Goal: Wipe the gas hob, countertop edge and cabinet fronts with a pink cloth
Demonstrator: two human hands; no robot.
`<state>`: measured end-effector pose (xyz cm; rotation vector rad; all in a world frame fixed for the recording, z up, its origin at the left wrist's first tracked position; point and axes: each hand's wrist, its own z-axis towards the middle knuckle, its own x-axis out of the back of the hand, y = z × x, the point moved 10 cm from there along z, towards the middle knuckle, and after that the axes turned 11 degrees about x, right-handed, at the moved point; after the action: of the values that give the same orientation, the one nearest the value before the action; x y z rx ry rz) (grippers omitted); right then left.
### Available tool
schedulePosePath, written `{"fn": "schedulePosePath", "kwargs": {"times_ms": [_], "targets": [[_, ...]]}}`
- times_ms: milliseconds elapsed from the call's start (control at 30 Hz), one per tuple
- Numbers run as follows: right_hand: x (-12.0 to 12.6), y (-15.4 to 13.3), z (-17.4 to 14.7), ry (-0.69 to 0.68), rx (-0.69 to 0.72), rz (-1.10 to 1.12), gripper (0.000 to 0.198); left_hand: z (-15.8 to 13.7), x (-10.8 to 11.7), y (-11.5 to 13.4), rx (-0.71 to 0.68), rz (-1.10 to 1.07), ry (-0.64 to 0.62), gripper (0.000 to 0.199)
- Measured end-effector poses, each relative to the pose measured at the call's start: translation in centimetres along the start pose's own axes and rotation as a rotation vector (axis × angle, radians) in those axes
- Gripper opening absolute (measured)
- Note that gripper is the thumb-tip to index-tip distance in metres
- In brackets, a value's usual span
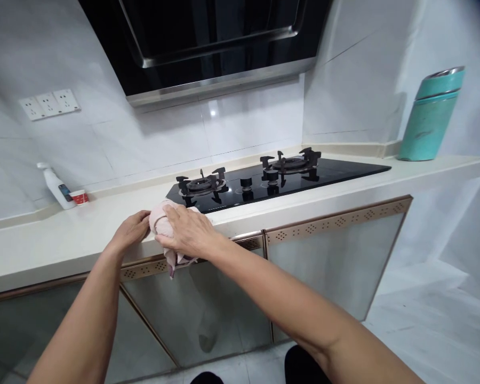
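My right hand (pixel 190 229) is closed around a bunched pale pink cloth (pixel 160 220) at the front edge of the white countertop (pixel 104 229). Part of the cloth hangs below that edge, in front of the cabinet. Just left of it, my left hand (pixel 133 230) rests on the counter with its fingers stretched toward the cloth; its fingertips are partly hidden. Beside the cloth lies the near left corner of a black gas stove (pixel 232 198) with two burners.
A white spray bottle (pixel 58 186) and a small red cup (pixel 79 197) stand at the back left. To the far right is a teal container (pixel 430 125). A black range hood (pixel 224 48) hangs above. Glass-fronted cabinets (pixel 324 266) line the front below.
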<state>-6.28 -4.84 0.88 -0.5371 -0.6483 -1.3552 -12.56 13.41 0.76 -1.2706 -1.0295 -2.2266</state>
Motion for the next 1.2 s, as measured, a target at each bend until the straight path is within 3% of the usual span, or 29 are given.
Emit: {"fn": "schedulePosePath", "kwargs": {"times_ms": [400, 633, 967, 1200], "targets": [[2.4, 1.5, -5.7, 0.194, 0.275, -0.232, 0.066, 0.0, 0.0, -0.2, 0.054, 0.032, 0.048, 0.055], [6.1, 6.3, -10.6, 0.302, 0.290, -0.348, 0.066, -0.5, 0.4, 0.3, 0.061, 0.045, 0.071, 0.051], [13.9, 16.2, -18.7, 0.366, 0.004, -0.507, 0.070, -0.8, 0.5, 0.8, 0.084, 0.094, 0.051, 0.051], [17.1, 22.0, -21.0, 0.252, -0.382, -0.463, 0.065, -1.0, 0.2, 1.0, 0.073, 0.118, 0.042, 0.053]]}}
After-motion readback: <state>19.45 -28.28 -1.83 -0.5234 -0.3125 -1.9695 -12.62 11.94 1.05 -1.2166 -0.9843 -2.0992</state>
